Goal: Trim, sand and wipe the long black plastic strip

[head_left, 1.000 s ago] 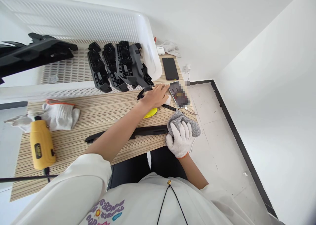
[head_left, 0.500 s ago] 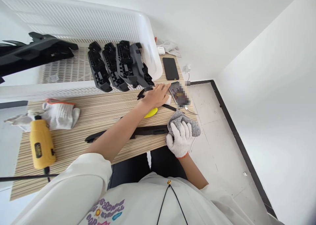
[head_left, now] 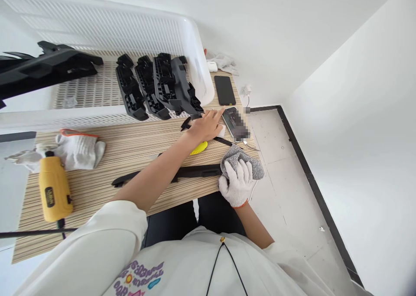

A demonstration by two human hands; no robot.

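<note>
Reaching: your bare left hand (head_left: 204, 127) lies flat, fingers spread, forefinger touching lit phone (head_left: 234, 121). Your gloved right hand (head_left: 238, 184) is clenched, pinching grey cloth (head_left: 242, 159) against black strip (head_left: 169, 174) just left of grip.

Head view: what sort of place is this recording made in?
Probably a small workshop or light assembly bench in a plain white room. A white perforated crate holds moulded black plastic parts, a yellow power tool lies on the striped wooden bench, and the right hand wears a work glove.

A small workshop: striped workbench (head_left: 107, 187), yellow power tool (head_left: 54, 195), crate (head_left: 97, 31) of black plastic parts (head_left: 156, 86).
</note>
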